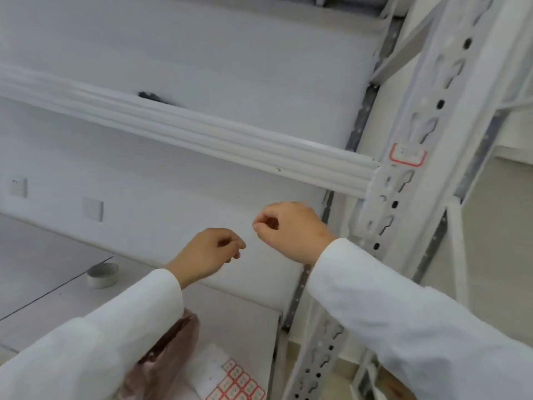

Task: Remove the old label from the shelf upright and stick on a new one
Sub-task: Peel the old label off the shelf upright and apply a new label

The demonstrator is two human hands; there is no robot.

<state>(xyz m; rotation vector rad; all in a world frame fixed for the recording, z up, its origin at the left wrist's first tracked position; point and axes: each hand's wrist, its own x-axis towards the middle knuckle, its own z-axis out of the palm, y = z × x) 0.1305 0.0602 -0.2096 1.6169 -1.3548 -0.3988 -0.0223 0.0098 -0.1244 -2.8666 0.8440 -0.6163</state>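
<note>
Long white sleeves [403, 307], bare hands [207, 252]

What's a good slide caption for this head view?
Both hands, left and right, curled below the red-bordered label on the shelf upright.

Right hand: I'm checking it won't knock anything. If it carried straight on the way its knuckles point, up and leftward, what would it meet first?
Probably the shelf beam above the right hand; depth is unclear, so it might pass in front.
</note>
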